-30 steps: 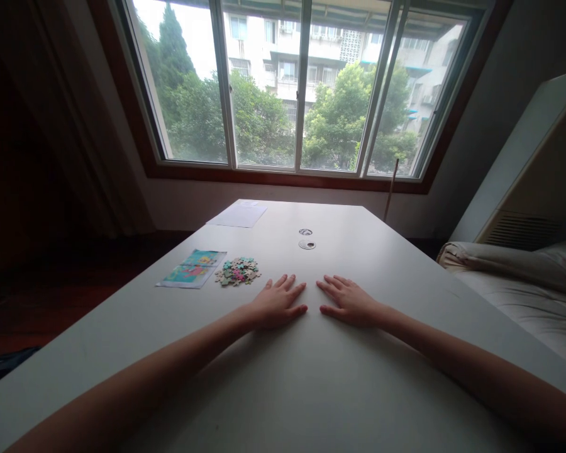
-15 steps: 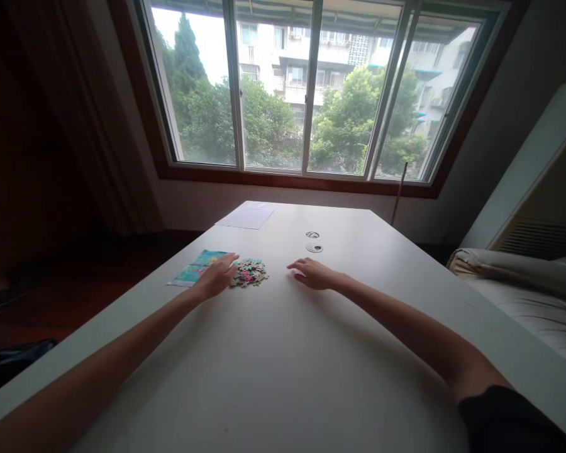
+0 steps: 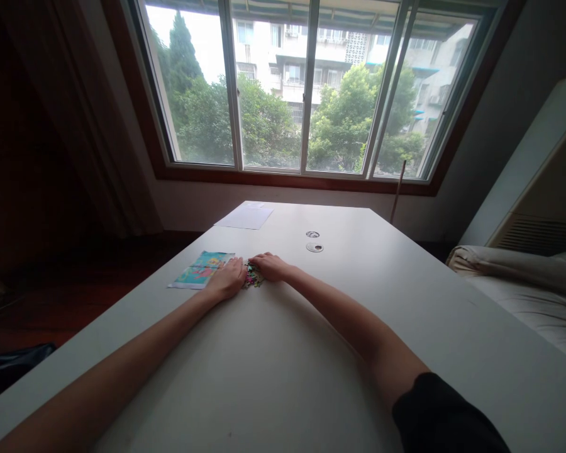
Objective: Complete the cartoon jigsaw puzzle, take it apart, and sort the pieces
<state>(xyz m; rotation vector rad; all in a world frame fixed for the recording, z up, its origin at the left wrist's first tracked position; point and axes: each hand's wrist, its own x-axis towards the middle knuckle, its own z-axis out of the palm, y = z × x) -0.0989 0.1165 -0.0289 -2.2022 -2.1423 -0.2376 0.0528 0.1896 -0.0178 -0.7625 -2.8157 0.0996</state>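
A small heap of coloured puzzle pieces lies on the white table, left of the middle. My left hand rests flat against the heap's left side, fingers together, partly over the edge of a printed picture sheet. My right hand lies on the heap's right and far side, fingers loosely curved over the pieces. Both hands hem the heap in and hide most of it. Neither hand lifts anything.
A blank white sheet lies at the table's far left. Two small round discs sit near the far middle. A thin stick leans by the window. A bed with a pillow stands right of the table.
Both hands have gone from lying flat side by side near me to the far left, and closed in on the heap of puzzle pieces from both sides.
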